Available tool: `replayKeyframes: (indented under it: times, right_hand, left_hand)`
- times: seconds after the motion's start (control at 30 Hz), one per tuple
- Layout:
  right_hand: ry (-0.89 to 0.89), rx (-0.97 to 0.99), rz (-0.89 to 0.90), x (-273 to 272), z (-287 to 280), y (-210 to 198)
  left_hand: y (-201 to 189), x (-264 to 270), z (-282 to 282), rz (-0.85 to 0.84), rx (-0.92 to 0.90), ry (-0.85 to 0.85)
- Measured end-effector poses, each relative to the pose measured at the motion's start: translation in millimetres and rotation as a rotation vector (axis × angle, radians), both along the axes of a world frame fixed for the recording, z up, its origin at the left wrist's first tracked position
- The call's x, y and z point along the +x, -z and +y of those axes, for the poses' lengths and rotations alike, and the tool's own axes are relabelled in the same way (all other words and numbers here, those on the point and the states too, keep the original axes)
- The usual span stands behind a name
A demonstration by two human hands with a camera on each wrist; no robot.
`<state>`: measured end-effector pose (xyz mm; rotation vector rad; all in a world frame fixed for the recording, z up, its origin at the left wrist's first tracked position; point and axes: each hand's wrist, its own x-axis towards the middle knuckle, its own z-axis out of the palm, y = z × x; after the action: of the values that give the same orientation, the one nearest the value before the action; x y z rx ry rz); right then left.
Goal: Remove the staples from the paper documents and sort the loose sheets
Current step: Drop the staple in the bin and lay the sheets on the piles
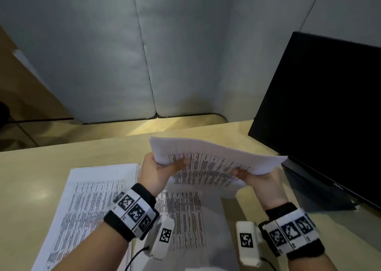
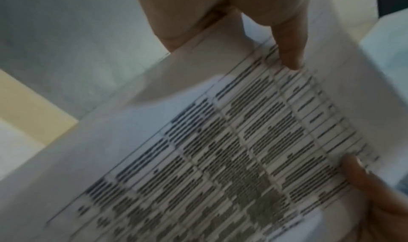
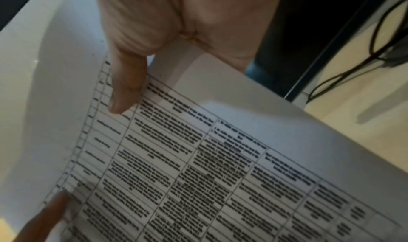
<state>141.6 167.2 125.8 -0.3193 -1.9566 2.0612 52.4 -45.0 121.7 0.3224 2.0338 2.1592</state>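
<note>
Both hands hold a printed document (image 1: 208, 161) of table-filled sheets up above the desk. My left hand (image 1: 162, 167) pinches its left edge, thumb on the printed side. My right hand (image 1: 250, 174) pinches its right edge. The sheets bow and sag between the hands. In the left wrist view my left thumb (image 2: 289, 54) presses on the document (image 2: 220, 150), and the other hand's thumb shows at the right. In the right wrist view my right thumb (image 3: 125, 88) lies on the document (image 3: 220, 158). No staple or staple remover is visible.
Two printed sheets lie flat on the beige desk (image 1: 26, 188): one at the left (image 1: 86, 204), one in the middle (image 1: 185, 219) under the hands. A black monitor (image 1: 321, 109) stands at the right. Grey padded partitions (image 1: 92, 54) close the back. Cables (image 3: 379, 41) run behind the monitor.
</note>
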Motion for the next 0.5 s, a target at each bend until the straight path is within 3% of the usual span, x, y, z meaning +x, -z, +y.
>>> replayKeyframes:
  times: [0.33, 0.5]
  right_hand:
    - [0.079, -0.036, 0.115, -5.3, 3.9, -11.8]
    - [0.136, -0.034, -0.059, -7.7, 1.1, 17.7]
  left_hand:
    - [-3.1, -4.3, 9.0, 0.047, 0.088, -0.077]
    - [23.3, -7.0, 11.9, -0.065, 0.01, -0.021]
